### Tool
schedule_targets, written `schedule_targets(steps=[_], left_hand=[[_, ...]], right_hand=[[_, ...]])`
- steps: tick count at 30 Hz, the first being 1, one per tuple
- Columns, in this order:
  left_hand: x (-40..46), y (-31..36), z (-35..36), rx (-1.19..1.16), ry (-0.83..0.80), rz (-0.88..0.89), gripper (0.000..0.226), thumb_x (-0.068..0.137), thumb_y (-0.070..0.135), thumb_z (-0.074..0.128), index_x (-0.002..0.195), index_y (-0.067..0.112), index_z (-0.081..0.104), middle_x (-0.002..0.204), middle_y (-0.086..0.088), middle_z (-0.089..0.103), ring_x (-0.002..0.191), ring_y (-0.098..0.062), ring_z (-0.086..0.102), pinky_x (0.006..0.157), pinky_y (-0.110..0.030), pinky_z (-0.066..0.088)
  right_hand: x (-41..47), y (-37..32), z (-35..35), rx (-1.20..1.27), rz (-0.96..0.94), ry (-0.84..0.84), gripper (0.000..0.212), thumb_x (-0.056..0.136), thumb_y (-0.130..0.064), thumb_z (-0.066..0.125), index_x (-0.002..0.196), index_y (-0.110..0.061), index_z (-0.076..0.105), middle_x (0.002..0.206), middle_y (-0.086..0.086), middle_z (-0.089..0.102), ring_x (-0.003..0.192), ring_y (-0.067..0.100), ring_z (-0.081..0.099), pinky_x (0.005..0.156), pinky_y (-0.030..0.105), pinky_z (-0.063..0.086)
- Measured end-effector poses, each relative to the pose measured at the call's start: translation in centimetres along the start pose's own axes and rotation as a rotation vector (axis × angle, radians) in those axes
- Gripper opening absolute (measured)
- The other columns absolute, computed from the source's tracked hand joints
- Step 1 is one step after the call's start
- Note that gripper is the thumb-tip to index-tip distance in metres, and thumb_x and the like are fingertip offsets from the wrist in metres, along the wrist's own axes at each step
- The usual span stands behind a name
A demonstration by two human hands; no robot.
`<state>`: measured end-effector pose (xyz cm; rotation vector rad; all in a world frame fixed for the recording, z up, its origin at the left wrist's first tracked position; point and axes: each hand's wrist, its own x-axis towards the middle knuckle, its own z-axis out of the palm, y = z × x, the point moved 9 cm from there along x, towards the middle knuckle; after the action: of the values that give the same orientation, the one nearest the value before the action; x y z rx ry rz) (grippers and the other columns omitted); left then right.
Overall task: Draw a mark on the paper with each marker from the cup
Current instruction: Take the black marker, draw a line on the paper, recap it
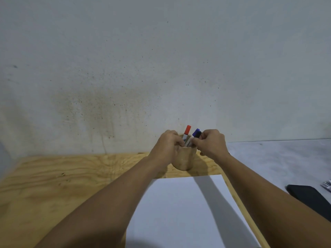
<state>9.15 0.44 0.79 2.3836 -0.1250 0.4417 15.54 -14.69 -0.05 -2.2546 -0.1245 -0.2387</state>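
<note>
A tan wooden cup (pixel 183 159) stands on the plywood board (pixel 71 176) close to the wall. Three markers stick out of it: one with a red cap (pixel 187 130), one with a blue cap (pixel 195 132) and one with a black cap (pixel 198 134). My left hand (pixel 168 144) wraps the cup's left side and rim. My right hand (pixel 211 142) pinches the black-capped marker just above the rim. A blank white sheet of paper (pixel 179 212) lies on the board in front of the cup, partly under my forearms.
A stained grey wall rises right behind the cup. To the right of the board lies a grey surface (pixel 277 158) with a black flat object (pixel 309 197) and some striped items (pixel 326 187) at the frame's edge.
</note>
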Motion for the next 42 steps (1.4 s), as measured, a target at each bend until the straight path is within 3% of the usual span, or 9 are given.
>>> schedule_targets(steps=[5, 8, 11, 19, 23, 27, 32, 38, 42], left_hand=[[-0.3, -0.6, -0.2, -0.062, 0.033, -0.003, 0.025, 0.075, 0.004, 0.071, 0.098, 0.011, 0.072, 0.107, -0.004, 0.059, 0.103, -0.019, 0.054, 0.091, -0.032, 0.050], [-0.9, -1.7, 0.0, -0.263, 0.058, -0.122, 0.044, 0.070, 0.013, 0.078, 0.112, 0.014, 0.067, 0.124, -0.002, 0.057, 0.115, -0.017, 0.053, 0.097, -0.033, 0.048], [-1.1, -2.1, 0.4, -0.317, 0.068, -0.150, 0.046, 0.070, 0.012, 0.077, 0.114, 0.019, 0.067, 0.132, -0.002, 0.057, 0.122, -0.016, 0.051, 0.102, -0.038, 0.046], [-1.3, -2.4, 0.4, -0.257, 0.040, -0.149, 0.051, 0.074, 0.015, 0.074, 0.122, 0.020, 0.061, 0.140, -0.001, 0.052, 0.130, -0.018, 0.045, 0.107, -0.039, 0.040], [-1.5, -2.3, -0.2, -0.205, -0.009, -0.143, 0.057, 0.076, 0.011, 0.069, 0.131, 0.019, 0.054, 0.145, -0.002, 0.047, 0.135, -0.019, 0.040, 0.110, -0.038, 0.036], [-1.9, -1.4, -4.4, -0.381, 0.153, -0.174, 0.041, 0.080, 0.014, 0.070, 0.121, 0.011, 0.062, 0.119, -0.006, 0.067, 0.110, -0.017, 0.061, 0.097, -0.033, 0.049], [-3.0, -1.3, -6.9, -0.945, 0.115, -0.239, 0.027, 0.083, 0.004, 0.066, 0.110, 0.003, 0.066, 0.099, -0.014, 0.071, 0.084, -0.022, 0.069, 0.073, -0.032, 0.059], [-4.9, -3.4, -6.3, -1.001, 0.055, -0.237, 0.016, 0.084, -0.005, 0.059, 0.092, 0.005, 0.069, 0.077, -0.001, 0.076, 0.072, -0.012, 0.070, 0.066, -0.019, 0.056], [-6.3, -5.5, -6.0, -0.965, 0.141, -0.326, 0.007, 0.080, -0.002, 0.066, 0.081, 0.003, 0.071, 0.070, -0.005, 0.075, 0.067, -0.017, 0.067, 0.063, -0.019, 0.056]], right_hand=[[-0.4, 0.1, 0.0, -0.008, -0.011, -0.038, 0.026, 0.074, -0.023, 0.072, 0.074, 0.002, 0.066, 0.074, 0.019, 0.072, 0.071, 0.037, 0.069, 0.066, 0.051, 0.060], [-0.6, -0.1, -0.3, -0.017, -0.012, -0.035, 0.024, 0.075, -0.024, 0.073, 0.072, 0.000, 0.067, 0.073, 0.017, 0.071, 0.067, 0.032, 0.066, 0.066, 0.044, 0.060], [-1.1, -0.9, -1.2, -0.030, -0.042, 0.008, 0.021, 0.075, -0.023, 0.071, 0.071, -0.004, 0.067, 0.069, 0.012, 0.070, 0.066, 0.028, 0.062, 0.065, 0.041, 0.055], [-1.8, -5.6, -6.0, 0.208, -0.212, 0.206, 0.010, 0.086, -0.022, 0.067, 0.090, -0.013, 0.064, 0.077, -0.009, 0.064, 0.074, 0.008, 0.064, 0.076, 0.036, 0.059], [-2.3, -8.8, -7.2, 0.336, -0.357, 0.148, 0.011, 0.096, -0.023, 0.056, 0.104, -0.015, 0.058, 0.090, -0.010, 0.062, 0.080, 0.012, 0.070, 0.070, 0.033, 0.061], [-3.9, -10.4, -5.2, 0.326, -0.399, -0.072, 0.021, 0.099, -0.026, 0.052, 0.114, -0.014, 0.059, 0.094, -0.002, 0.061, 0.068, 0.016, 0.072, 0.055, 0.032, 0.061], [-6.4, -9.5, -1.4, 0.407, -0.311, -0.266, 0.016, 0.091, -0.021, 0.068, 0.090, -0.005, 0.072, 0.075, 0.008, 0.070, 0.053, 0.013, 0.064, 0.046, 0.025, 0.048], [-8.9, -7.9, 3.2, 0.562, -0.105, -0.470, 0.021, 0.092, -0.017, 0.065, 0.088, 0.004, 0.068, 0.081, 0.020, 0.073, 0.049, 0.011, 0.060, 0.046, 0.027, 0.041], [-9.6, -7.8, 4.1, 0.472, -0.176, -0.433, 0.020, 0.087, -0.018, 0.072, 0.076, -0.001, 0.067, 0.068, 0.013, 0.070, 0.046, 0.013, 0.059, 0.044, 0.026, 0.041]])
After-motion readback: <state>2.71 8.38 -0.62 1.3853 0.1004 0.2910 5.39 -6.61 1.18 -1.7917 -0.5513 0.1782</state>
